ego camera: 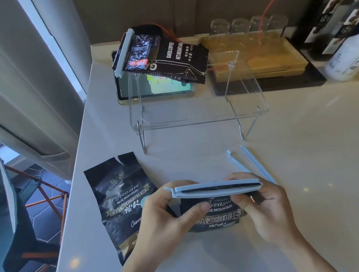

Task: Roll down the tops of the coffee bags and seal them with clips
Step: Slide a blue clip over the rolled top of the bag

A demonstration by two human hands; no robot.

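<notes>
I hold a black coffee bag upright near the counter's front edge, its top rolled down under a light blue clip. My left hand grips the bag and the clip's left end. My right hand pinches the clip's right end and the bag's side. A second black coffee bag lies flat and unrolled to the left, partly under my left hand. Another blue clip lies spread apart behind my right hand. A third bag, with a clip on it, rests on a clear acrylic stand.
A tablet with a lit screen leans behind the stand. At the back right sit a wooden tray with upturned glasses, a red cable, and white bottles. The counter drops off at its left edge above a folding chair.
</notes>
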